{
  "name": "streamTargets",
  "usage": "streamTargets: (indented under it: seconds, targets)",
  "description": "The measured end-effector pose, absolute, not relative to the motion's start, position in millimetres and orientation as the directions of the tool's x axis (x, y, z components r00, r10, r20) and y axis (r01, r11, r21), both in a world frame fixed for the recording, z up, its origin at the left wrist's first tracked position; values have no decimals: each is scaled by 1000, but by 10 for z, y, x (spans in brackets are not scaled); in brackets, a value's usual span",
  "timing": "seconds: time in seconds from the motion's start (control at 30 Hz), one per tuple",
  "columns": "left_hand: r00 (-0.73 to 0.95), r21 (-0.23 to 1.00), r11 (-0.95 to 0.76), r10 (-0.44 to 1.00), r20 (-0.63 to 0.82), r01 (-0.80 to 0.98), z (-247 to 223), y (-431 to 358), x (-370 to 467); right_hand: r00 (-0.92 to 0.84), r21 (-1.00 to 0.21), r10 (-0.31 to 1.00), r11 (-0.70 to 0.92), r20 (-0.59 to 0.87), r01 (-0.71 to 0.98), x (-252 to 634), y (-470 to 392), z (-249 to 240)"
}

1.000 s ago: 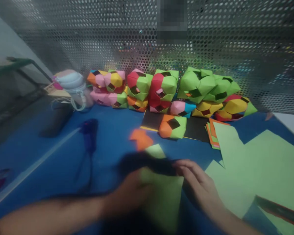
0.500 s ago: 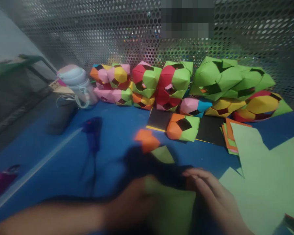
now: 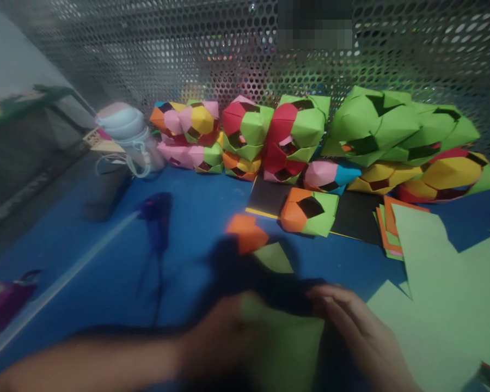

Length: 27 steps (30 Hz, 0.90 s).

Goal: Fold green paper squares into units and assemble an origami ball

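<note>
My left hand [image 3: 218, 340] is blurred at the bottom centre, its fingers closed on the left edge of a green paper sheet [image 3: 289, 345]. Just right of that sheet, my right hand [image 3: 351, 321] has its fingers bent and pressed together, pointing left; whether it holds anything is hidden. Beyond my hands lie a small folded green piece [image 3: 274, 257] and an orange piece [image 3: 247, 233] on the blue table [image 3: 196, 218]. An orange and green folded shape [image 3: 308, 211] rests on a black sheet [image 3: 356, 216].
Colourful folded paper shapes [image 3: 294, 128] line the perforated metal screen [image 3: 167, 60]. Pale green sheets [image 3: 453, 305] lie at the right beside a small paper stack [image 3: 387, 234]. A blue glue gun [image 3: 157, 218], a white bottle [image 3: 126, 136] and a purple object [image 3: 8, 305] are at the left.
The view has shifted slightly, with the paper shapes at the right appearing a little farther right. My hands and the green sheet keep nearly the same position.
</note>
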<state>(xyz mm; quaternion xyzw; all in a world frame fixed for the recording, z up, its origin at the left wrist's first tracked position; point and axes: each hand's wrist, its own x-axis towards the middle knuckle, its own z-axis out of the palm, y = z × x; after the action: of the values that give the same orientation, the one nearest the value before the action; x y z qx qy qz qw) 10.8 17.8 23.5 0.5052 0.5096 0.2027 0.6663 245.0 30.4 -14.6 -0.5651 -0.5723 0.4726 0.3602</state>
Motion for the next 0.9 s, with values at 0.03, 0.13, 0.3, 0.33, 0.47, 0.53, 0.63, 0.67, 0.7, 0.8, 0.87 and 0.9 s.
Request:
streamTargets:
  seconds: [0.03, 0.13, 0.3, 0.33, 0.47, 0.53, 0.63, 0.67, 0.7, 0.8, 0.87, 0.9]
  targets:
    - [401, 883, 399, 787, -468, 248, 234, 176, 105, -98, -951, 988, -86, -120, 298, 2439, 299, -143]
    - [409, 889, 384, 790, -457, 251, 230, 169, 97, -113, -952, 988, -68, -106, 299, 2424, 292, -135]
    - [418, 888, 384, 784, -459, 254, 217, 171, 86, -149, -947, 985, -32, -84, 319, 2416, 306, -86]
    - [424, 888, 381, 781, -458, 257, 217, 172, 85, -158, -948, 984, -23, -78, 318, 2409, 311, -69]
    - [437, 896, 347, 785, -439, 278, 236, 169, 84, -187, -948, 981, 10, -52, 319, 2376, 331, -11]
    - [431, 896, 321, 793, -431, 306, 243, 165, 83, -197, -947, 980, 26, -39, 319, 2371, 335, 4]
    - [432, 898, 278, 802, -412, 341, 237, 166, 85, -210, -943, 977, 45, -27, 331, 2376, 333, 18]
    - [432, 898, 267, 804, -408, 350, 233, 168, 87, -215, -940, 976, 55, -20, 337, 2377, 333, 22]
    - [433, 898, 257, 806, -403, 358, 230, 170, 91, -218, -937, 976, 66, -11, 344, 2377, 333, 26]
    - [439, 904, 218, 816, -375, 367, 233, 171, 111, -227, -934, 974, 85, 4, 347, 2367, 336, 27]
    - [434, 915, 175, 837, -333, 363, 240, 164, 128, -223, -938, 975, 72, -6, 339, 2358, 338, 16]
    - [428, 920, 154, 849, -310, 361, 241, 159, 136, -218, -941, 976, 63, -11, 332, 2355, 340, 8]
